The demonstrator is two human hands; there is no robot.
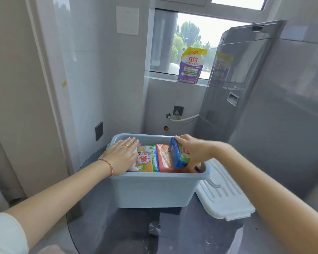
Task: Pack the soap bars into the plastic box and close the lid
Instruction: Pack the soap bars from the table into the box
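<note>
A pale blue plastic box (152,191) stands on a round dark glass table, filled with wrapped soap bars. A yellow-green soap pack (148,159) and an orange pack (164,159) stand upright in the middle. My left hand (122,153) lies flat, fingers spread, on the packs at the box's left end. My right hand (193,149) grips a blue-wrapped soap bar (177,153), tilted upright at the box's right end and partly inside. The white lid (222,197) lies on the table to the right of the box, partly behind it.
The glass table (136,233) has its rim close on the left. A grey washing machine with raised lid (246,79) stands at the right. A purple detergent pouch (191,66) sits on the window sill behind. Tiled walls close in at the left and back.
</note>
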